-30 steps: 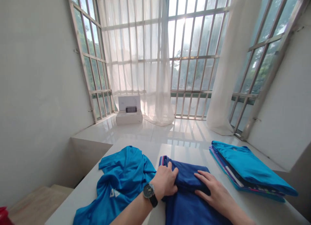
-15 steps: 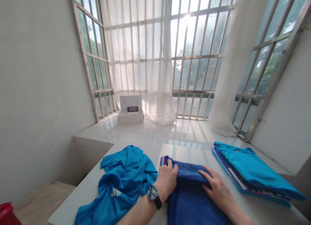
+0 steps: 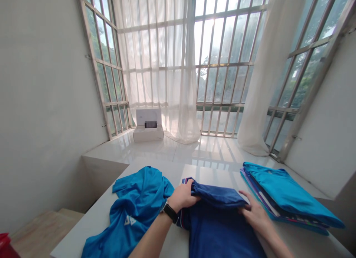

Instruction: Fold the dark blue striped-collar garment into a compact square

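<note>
A dark blue garment with striped trim lies on the white table in front of me, its far end folded over into a band. My left hand, with a black-strapped watch on the wrist, grips the band's left end. At the band's right end, my right hand pinches the fabric between thumb and fingers. The band looks slightly raised off the layer below. Left of my left arm lies a crumpled bright blue shirt with a white logo.
A stack of folded clothes, bright blue on top, lies on the table at the right. White boxes stand on the window ledge by a sheer curtain. A red container shows at the lower left.
Both hands have gone from resting on the folded band to gripping its two ends. The band has lifted a little, and my left wrist has turned.
</note>
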